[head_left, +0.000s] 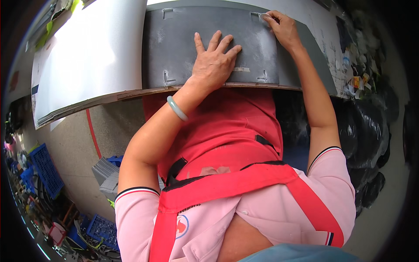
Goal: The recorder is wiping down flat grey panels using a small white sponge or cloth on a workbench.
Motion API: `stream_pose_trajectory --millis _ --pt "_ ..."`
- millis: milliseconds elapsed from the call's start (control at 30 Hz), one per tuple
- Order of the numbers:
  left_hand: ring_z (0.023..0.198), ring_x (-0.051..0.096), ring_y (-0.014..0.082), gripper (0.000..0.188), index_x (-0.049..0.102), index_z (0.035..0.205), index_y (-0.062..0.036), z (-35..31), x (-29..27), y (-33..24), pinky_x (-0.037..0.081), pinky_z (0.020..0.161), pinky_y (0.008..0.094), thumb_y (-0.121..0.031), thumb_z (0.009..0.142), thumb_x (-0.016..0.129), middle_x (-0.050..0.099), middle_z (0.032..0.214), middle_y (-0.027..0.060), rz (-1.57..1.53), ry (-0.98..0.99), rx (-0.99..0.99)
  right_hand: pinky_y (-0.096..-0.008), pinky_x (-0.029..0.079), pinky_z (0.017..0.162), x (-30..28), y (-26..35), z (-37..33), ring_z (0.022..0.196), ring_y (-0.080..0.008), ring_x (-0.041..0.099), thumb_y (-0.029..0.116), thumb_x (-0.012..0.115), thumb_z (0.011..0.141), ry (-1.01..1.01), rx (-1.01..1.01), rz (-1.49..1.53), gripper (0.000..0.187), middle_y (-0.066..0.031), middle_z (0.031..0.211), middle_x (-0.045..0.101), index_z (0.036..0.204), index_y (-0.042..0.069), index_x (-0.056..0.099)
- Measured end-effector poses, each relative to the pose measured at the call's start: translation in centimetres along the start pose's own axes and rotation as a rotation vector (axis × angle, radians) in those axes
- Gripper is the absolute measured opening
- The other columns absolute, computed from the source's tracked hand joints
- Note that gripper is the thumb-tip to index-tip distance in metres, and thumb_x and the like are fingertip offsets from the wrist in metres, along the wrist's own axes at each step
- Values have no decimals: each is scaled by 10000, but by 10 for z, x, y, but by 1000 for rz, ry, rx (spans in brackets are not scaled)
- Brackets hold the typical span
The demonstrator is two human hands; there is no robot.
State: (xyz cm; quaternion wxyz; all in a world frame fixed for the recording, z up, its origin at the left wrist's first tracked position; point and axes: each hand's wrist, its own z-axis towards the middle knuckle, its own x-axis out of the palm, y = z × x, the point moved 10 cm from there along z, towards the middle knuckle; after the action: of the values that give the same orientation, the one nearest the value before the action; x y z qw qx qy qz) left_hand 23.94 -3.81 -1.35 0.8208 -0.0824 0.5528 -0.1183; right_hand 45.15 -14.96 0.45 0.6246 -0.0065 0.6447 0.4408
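Note:
A dark grey board (174,48) with corner-shaped marks or slots lies flat along the near edge of the table. My left hand (214,63) rests palm down on its middle, fingers spread, holding nothing. Up at the board's far right corner, my right hand (284,30) pinches a small whitish piece (265,16) between thumb and forefinger. That piece sits beside one corner mark; its kind is too small to tell. A short tan strip (242,69) shows on the board just right of my left hand.
A stack of shiny white sheets (91,56) covers the table's left side. Black plastic bags (366,131) stand at the right, below scraps and labels. Blue crates (47,170) and grey stacked pieces (106,172) are on the floor to the left.

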Motion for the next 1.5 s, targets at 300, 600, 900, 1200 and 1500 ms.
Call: stream_pose_trajectory --millis 300,600,900,1200,1500 --pt "1391 434 332 331 645 1284 -219 5 -3 2 241 1081 775 -215 955 613 536 1414 53 -45 -19 -11 -388 507 736 23 23 36 782 -209 642 201 665 891 -22 -361 -122 225 -109 797 649 860 -18 629" --pt "1389 442 325 336 650 1280 -225 3 0 1 233 1085 772 -215 946 621 536 1414 50 -48 -29 -14 -246 530 601 15 -36 29 639 -89 610 253 699 939 35 179 206 291 -18 798 669 1140 42 685" --pt "1385 445 323 333 659 1271 -229 5 0 1 231 1084 771 -221 940 624 537 1409 51 -34 -62 -7 -236 532 590 28 -52 51 646 -83 610 246 703 945 344 212 -94 353 -22 817 672 1228 43 646" --pt "1380 438 341 305 678 1242 -217 0 -1 5 210 1082 784 -246 948 603 540 1383 78 -40 -62 -17 -363 519 660 87 132 54 682 -193 665 202 668 903 223 -118 17 205 -136 736 685 909 0 705" --pt "1395 379 349 396 636 1289 -151 3 1 2 218 1061 813 -240 903 630 492 1386 111 -69 -54 -13 -463 552 771 157 224 77 874 -414 697 198 645 924 174 -484 -32 215 -255 904 700 971 5 727"
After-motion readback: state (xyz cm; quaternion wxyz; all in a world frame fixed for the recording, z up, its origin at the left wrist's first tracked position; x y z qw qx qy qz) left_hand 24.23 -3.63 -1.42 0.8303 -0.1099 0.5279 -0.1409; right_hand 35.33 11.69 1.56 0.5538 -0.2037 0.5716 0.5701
